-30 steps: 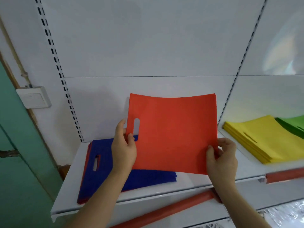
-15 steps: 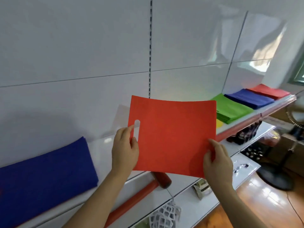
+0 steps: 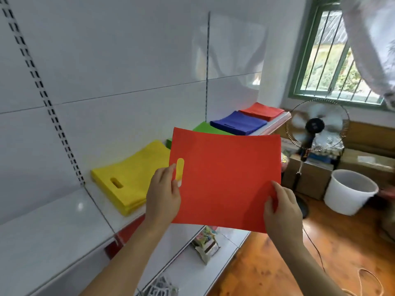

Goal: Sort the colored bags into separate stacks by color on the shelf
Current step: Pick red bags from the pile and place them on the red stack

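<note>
The view has swung right since 1 second ago: the mixed blue pile is gone and the red stack (image 3: pixel 261 111) appears at 1 o'clock, probably the target. Left hand (image 3: pixel 163 195) and right hand (image 3: pixel 281 212) still pinch the red bag (image 3: pixel 226 180) above the shelf (image 3: pixel 53 229).

White panelled wall (image 3: pixel 119 67), green-framed barred window (image 3: pixel 327 58), standing fan (image 3: pixel 316 127), white bucket (image 3: pixel 350 191), wooden floor (image 3: pixel 277 263)
</note>
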`<action>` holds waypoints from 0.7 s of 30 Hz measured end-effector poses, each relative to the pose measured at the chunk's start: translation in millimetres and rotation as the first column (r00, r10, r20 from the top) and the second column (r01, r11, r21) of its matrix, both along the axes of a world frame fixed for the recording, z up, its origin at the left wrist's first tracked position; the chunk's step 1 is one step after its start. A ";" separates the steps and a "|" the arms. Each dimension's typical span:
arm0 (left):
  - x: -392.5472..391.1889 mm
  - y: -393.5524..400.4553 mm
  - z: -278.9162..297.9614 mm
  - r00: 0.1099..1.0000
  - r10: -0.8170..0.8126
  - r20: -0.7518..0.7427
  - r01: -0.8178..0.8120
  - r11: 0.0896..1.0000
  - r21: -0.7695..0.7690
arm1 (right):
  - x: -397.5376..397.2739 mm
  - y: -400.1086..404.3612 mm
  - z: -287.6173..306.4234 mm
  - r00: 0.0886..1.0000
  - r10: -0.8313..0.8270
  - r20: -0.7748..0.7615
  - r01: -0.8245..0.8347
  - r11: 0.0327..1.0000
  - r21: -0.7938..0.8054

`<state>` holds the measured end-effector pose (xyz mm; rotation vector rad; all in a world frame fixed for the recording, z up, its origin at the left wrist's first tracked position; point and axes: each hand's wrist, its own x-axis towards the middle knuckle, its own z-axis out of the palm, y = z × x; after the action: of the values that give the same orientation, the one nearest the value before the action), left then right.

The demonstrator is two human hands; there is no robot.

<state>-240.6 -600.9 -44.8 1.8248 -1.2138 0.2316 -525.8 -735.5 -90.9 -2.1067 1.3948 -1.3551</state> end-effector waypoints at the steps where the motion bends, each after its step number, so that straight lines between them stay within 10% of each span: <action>1: -5.5 -19.4 -2.2 1.000 -0.015 -0.004 0.015 1.000 0.011 | -8.0 -12.5 -4.1 1.000 -0.024 -0.003 0.024 1.000 0.009; 21: -106.0 -445.0 -17.8 0.924 -0.372 -0.088 0.370 0.928 -0.043 | -136.8 -322.7 3.9 0.927 -0.368 -0.075 0.369 0.929 0.010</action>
<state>-346.6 -1045.9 -62.6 1.5285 -1.4527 -0.0539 -662.7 -1058.2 -87.0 -1.9608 1.9028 -1.3910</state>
